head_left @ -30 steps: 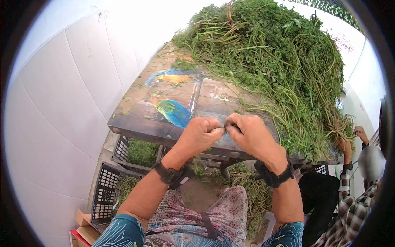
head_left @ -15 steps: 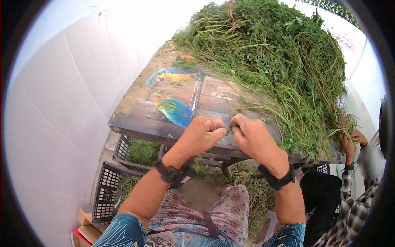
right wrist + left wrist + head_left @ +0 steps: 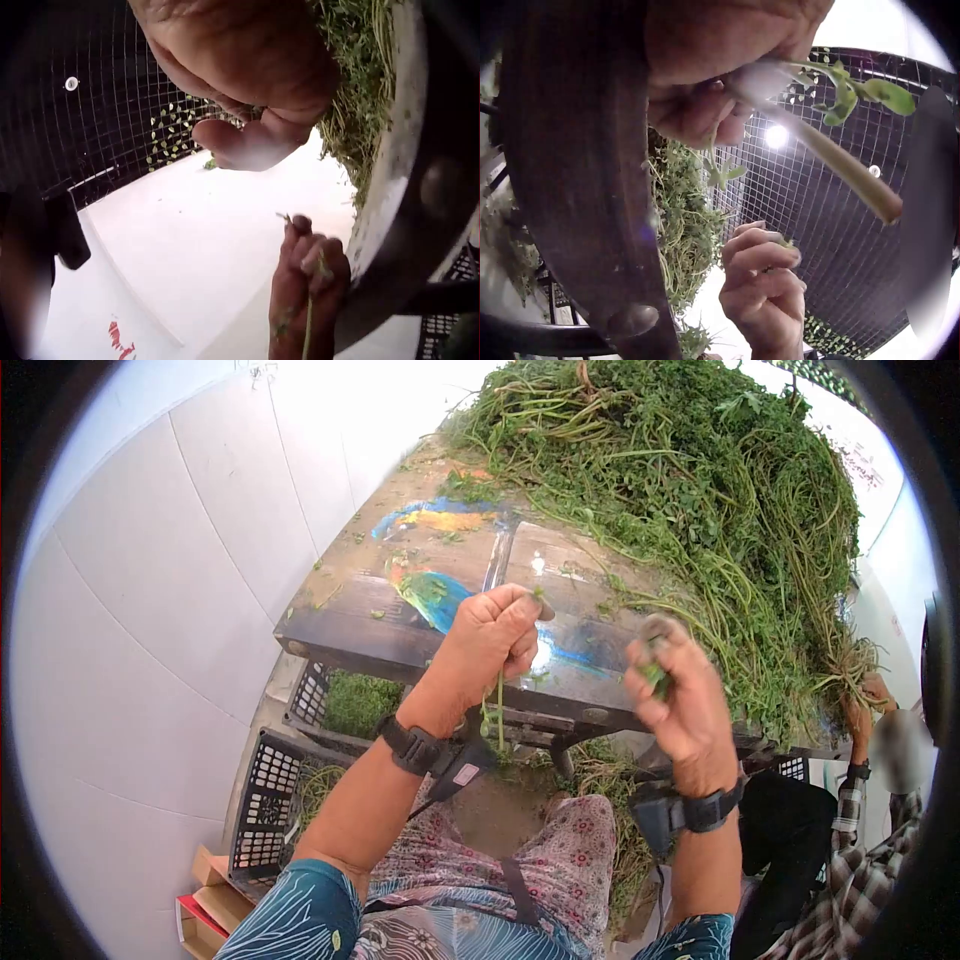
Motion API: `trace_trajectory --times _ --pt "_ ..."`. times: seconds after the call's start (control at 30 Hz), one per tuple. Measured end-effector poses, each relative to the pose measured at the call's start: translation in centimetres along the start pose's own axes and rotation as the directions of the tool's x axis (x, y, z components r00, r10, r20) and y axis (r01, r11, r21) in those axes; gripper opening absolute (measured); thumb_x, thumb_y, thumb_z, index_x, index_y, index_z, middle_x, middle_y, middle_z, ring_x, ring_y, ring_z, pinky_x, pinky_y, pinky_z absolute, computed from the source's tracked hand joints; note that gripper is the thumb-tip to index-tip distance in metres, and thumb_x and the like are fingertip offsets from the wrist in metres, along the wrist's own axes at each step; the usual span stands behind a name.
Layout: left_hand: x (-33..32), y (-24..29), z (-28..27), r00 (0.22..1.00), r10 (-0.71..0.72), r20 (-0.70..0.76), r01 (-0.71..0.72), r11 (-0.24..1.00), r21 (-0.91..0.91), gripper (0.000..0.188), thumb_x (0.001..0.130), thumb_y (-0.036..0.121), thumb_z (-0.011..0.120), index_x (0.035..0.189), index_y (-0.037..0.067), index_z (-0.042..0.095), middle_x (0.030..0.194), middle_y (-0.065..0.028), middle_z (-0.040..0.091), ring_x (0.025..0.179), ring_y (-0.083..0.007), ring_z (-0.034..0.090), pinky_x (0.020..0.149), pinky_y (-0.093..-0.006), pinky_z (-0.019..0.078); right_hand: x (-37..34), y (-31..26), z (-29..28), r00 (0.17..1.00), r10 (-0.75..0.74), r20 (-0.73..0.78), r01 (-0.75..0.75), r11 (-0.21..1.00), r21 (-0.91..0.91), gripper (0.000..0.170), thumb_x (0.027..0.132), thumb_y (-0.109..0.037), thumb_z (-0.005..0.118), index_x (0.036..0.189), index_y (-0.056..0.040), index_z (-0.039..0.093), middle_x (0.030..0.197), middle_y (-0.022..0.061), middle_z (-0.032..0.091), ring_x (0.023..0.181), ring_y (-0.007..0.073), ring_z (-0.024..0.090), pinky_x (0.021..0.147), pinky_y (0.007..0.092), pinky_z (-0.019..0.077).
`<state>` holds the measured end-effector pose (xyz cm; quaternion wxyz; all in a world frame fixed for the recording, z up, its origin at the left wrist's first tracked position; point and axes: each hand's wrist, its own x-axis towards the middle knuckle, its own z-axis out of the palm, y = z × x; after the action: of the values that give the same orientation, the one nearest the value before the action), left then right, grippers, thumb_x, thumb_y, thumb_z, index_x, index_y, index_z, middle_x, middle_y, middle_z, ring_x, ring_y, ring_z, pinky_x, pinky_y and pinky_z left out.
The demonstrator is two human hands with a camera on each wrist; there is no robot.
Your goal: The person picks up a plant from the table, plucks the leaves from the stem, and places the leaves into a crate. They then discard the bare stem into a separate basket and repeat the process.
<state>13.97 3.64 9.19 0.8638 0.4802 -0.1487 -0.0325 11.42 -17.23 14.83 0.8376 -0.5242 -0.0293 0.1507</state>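
Observation:
My left hand (image 3: 487,635) pinches a green stem (image 3: 501,710) that hangs below the fist near the table's front edge. In the left wrist view the cut stem (image 3: 840,165) and small leaves (image 3: 889,95) stick out from the curled fingers. To the right, apart from it, my right hand (image 3: 685,690) is raised with fingers curled round a bit of green leaf (image 3: 653,672). The right wrist view shows the left hand (image 3: 311,277) below the right hand (image 3: 240,67), a thin stem (image 3: 307,326) running down from it.
A large heap of leafy stems (image 3: 690,480) covers the back and right of the painted table (image 3: 400,630). Black crates (image 3: 268,795) with greens stand below at the left. Another person's hand (image 3: 862,710) holds stems at the right edge.
My hands have parted: the right moved right, its fingers loosening from the close fist, while the left rose slightly. A stem now shows hanging from the left hand. The view has shifted a little.

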Motion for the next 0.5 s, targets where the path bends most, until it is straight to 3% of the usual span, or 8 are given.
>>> trace_trajectory --times 0.07,0.17,0.27,0.3,0.4,0.5 --pt "-0.1 0.2 -0.1 1.0 -0.02 -0.005 0.019 1.0 -0.025 0.022 0.091 0.022 0.051 0.087 0.0 0.051 0.053 0.0039 0.035 0.044 -0.0062 0.033 0.038 -0.0202 0.0276 -0.9 1.8 0.9 0.984 0.129 0.126 -0.13 0.991 -0.001 0.018 0.085 -0.014 0.049 0.102 -0.0059 0.049 0.076 0.0039 0.053 0.056 0.0122 0.051 0.038 0.0153 0.032" --pt "-0.2 0.7 0.2 0.998 -0.046 -0.04 0.045 0.998 -0.037 0.022 0.091 0.022 0.051 0.088 0.001 0.051 0.053 0.0039 0.036 0.044 -0.0065 0.034 0.038 -0.0197 0.0283 -1.0 4.0 2.6 0.977 0.189 0.101 -0.173 0.974 -0.146 0.022 0.085 -0.019 0.052 0.102 -0.0043 0.051 0.07 0.0018 0.052 0.052 0.0105 0.049 0.04 0.018 0.0339" --pt "-0.2 0.8 0.3 0.998 -0.045 -0.035 0.044 0.999 -0.03 0.022 0.09 0.022 0.052 0.088 0.001 0.052 0.054 0.0037 0.037 0.044 -0.0068 0.035 0.039 -0.0192 0.0289 -0.1 5.5 3.6 1.0 -0.002 0.024 0.012 0.905 -0.425 0.023 0.084 -0.02 0.055 0.095 -0.0006 0.055 0.067 0.0009 0.052 0.052 0.008 0.046 0.044 0.0217 0.0353" --pt "-0.3 0.7 0.3 0.999 -0.04 -0.035 0.039 0.999 -0.029 0.022 0.09 0.022 0.052 0.087 0.001 0.052 0.054 0.0035 0.037 0.045 -0.0068 0.035 0.039 -0.0191 0.029 0.2 5.8 3.9 0.989 -0.137 0.062 0.146 0.783 -0.604 0.024 0.083 -0.02 0.056 0.09 0.0027 0.058 0.061 -0.0005 0.05 0.053 0.0064 0.043 0.047 0.0244 0.036" --pt "-0.4 0.2 0.3 0.998 0.002 -0.057 0.001 0.999 0.04 0.021 0.09 0.022 0.052 0.087 0.001 0.053 0.054 0.0032 0.037 0.045 -0.0066 0.036 0.04 -0.0193 0.0284 1.2 6.1 4.0 0.986 -0.118 0.115 0.164 0.662 -0.732 0.024 0.081 -0.018 0.056 0.089 0.0041 0.059 0.06 -0.0003 0.051 0.056 0.0056 0.045 0.049 0.0248 0.0372" --pt "-0.4 0.1 0.3 0.998 0.024 -0.056 -0.022 0.999 0.049 0.021 0.091 0.022 0.051 0.087 0.002 0.054 0.054 0.0031 0.037 0.045 -0.0065 0.035 0.039 -0.0201 0.0268 1.4 6.4 4.2 0.986 -0.116 0.12 0.167 0.714 -0.68 0.022 0.079 -0.017 0.056 0.087 0.0034 0.06 0.063 0.003 0.055 0.058 0.008 0.048 0.052 0.0257 0.0399"
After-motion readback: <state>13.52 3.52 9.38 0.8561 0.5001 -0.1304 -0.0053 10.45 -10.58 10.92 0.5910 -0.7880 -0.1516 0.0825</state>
